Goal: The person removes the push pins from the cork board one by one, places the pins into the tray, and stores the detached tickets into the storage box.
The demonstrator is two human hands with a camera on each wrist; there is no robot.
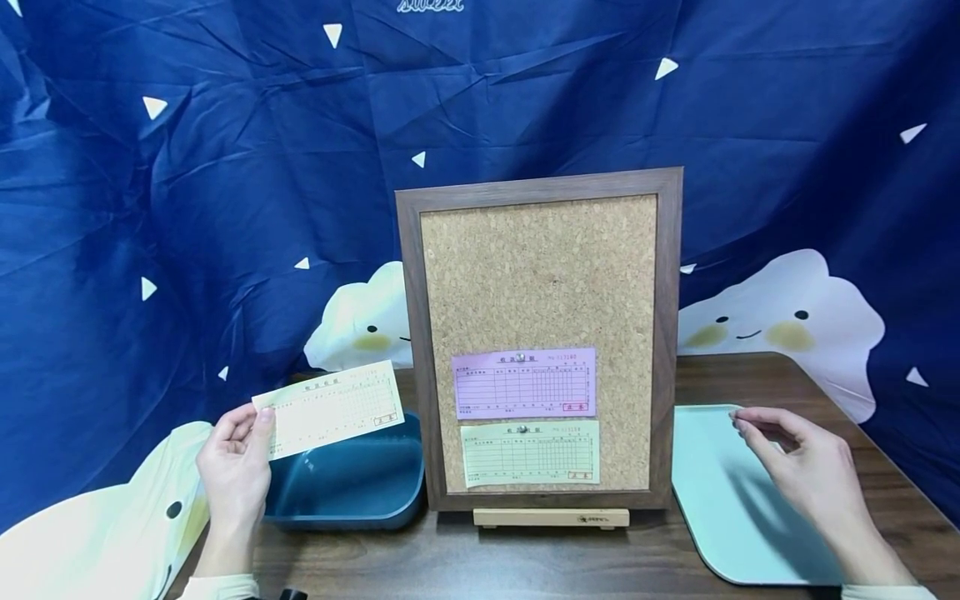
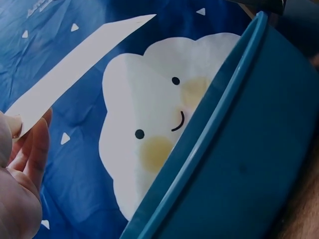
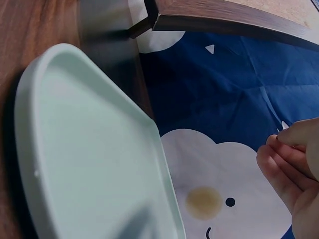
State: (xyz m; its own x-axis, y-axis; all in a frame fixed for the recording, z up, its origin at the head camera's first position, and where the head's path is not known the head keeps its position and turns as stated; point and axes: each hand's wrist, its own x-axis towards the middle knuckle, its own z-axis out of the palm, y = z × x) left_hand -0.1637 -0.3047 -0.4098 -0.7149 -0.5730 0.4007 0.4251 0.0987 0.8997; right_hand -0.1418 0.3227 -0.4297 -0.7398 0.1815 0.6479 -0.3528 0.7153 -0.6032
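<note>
In the head view, my left hand [image 1: 238,457] pinches a pale yellow receipt slip [image 1: 333,408] by its left end, thumb in front, above a dark blue bin. The slip [image 2: 75,72] shows nearly edge-on in the left wrist view. My right hand [image 1: 813,467] is raised over a mint tray [image 1: 720,500], thumb and index tips together. A tiny pale bit at those tips in the right wrist view looks like a clear pushpin, mostly hidden. A framed corkboard [image 1: 540,275] stands between the hands. Clear pushpins hold a purple slip [image 1: 525,392] and a green slip [image 1: 532,458] on it.
The blue bin [image 1: 408,500] stands left of the corkboard. A small wooden stand [image 1: 551,518] supports the board on the brown table [image 1: 360,562]. Behind everything hangs a blue cloth [image 1: 262,167] with clouds and white triangles.
</note>
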